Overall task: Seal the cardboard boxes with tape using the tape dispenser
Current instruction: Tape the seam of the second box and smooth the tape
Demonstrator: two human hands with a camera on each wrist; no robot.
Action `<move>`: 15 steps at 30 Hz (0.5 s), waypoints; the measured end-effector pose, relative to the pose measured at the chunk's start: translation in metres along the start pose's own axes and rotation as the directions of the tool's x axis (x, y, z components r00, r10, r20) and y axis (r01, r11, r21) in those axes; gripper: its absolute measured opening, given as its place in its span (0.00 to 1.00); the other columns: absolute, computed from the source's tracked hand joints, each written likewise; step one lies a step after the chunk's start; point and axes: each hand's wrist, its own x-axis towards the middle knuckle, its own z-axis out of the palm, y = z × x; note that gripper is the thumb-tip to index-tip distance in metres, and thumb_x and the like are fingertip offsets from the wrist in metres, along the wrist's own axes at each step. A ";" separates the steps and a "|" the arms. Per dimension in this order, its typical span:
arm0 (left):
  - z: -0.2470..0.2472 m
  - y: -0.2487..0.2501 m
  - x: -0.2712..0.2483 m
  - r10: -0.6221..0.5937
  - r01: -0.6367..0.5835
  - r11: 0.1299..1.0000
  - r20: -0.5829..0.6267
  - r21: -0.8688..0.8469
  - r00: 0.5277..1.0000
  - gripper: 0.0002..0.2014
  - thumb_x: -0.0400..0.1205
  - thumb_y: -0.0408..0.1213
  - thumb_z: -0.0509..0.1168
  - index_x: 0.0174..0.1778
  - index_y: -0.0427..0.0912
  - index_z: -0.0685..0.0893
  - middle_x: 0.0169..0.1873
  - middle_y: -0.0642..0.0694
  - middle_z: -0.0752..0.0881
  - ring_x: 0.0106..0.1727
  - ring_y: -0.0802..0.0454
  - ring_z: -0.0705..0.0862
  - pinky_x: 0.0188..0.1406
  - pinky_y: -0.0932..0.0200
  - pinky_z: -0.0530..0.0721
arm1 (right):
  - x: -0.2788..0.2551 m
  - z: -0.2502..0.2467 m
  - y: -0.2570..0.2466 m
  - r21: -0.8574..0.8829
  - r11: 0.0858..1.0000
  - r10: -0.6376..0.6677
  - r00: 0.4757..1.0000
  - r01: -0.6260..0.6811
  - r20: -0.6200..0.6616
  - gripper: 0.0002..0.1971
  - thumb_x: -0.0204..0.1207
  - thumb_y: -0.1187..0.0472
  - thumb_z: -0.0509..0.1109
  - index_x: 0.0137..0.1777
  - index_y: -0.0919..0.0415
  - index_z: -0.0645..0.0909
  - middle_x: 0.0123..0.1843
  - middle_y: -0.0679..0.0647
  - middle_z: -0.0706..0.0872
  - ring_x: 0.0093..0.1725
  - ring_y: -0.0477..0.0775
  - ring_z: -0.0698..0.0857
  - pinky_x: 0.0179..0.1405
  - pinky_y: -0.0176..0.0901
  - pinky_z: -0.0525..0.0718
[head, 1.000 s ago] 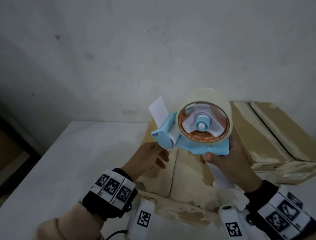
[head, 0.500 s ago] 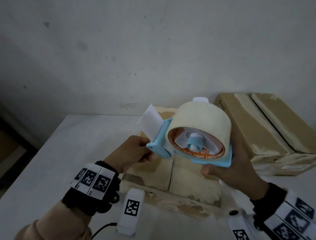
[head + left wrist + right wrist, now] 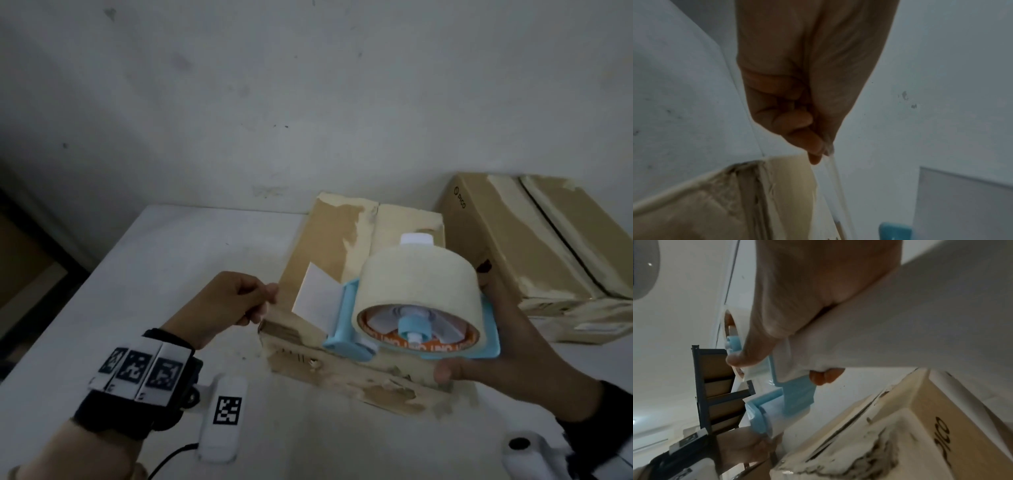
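Observation:
A light-blue tape dispenser (image 3: 346, 337) with a wide cream tape roll (image 3: 418, 281) hovers over the near end of a worn cardboard box (image 3: 339, 236) on the white table. My right hand (image 3: 513, 342) grips the dispenser from the right, thumb at its near edge. My left hand (image 3: 269, 301) is to the dispenser's left, above the box's near-left corner, and pinches the end of a clear tape strip (image 3: 835, 173). In the right wrist view my fingers wrap the dispenser's (image 3: 797, 394) white handle above the box (image 3: 900, 434). The box's centre seam looks untaped.
A second, larger cardboard box (image 3: 507, 240) lies at the back right against the wall. A white marker block (image 3: 224, 418) with a cable sits on the table (image 3: 120, 325) near my left wrist. A dark shelf unit (image 3: 20, 274) stands off the table's left edge.
The dispenser has tipped roll-up and come down over the box. My left hand has moved left, away from the dispenser's front, drawing the tape end out.

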 end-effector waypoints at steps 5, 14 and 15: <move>-0.010 -0.008 -0.004 -0.022 0.022 0.999 -0.008 0.045 1.000 0.13 0.81 0.41 0.64 0.34 0.40 0.86 0.19 0.53 0.82 0.21 0.64 0.78 0.22 0.72 0.75 | 0.002 0.004 0.000 -0.036 0.998 0.053 0.998 -0.052 0.030 0.38 0.44 0.29 0.79 0.54 0.27 0.64 0.56 0.36 0.79 0.55 0.44 0.84 0.45 0.45 0.87; -0.013 -0.025 -0.004 -0.064 0.070 0.992 -0.056 0.104 0.996 0.16 0.82 0.38 0.63 0.27 0.43 0.82 0.21 0.51 0.80 0.20 0.63 0.76 0.24 0.69 0.73 | 0.010 0.033 -0.015 -0.073 0.992 0.110 0.993 -0.107 0.035 0.37 0.38 0.24 0.75 0.47 0.15 0.58 0.50 0.16 0.72 0.55 0.29 0.78 0.44 0.26 0.82; -0.012 -0.026 -0.003 -0.069 0.075 0.992 -0.061 0.103 0.996 0.17 0.82 0.39 0.62 0.26 0.43 0.82 0.20 0.52 0.80 0.20 0.63 0.76 0.23 0.69 0.73 | 0.011 0.036 -0.018 -0.088 0.990 0.116 0.993 -0.112 0.035 0.37 0.38 0.24 0.74 0.47 0.14 0.57 0.49 0.14 0.71 0.54 0.27 0.78 0.43 0.24 0.81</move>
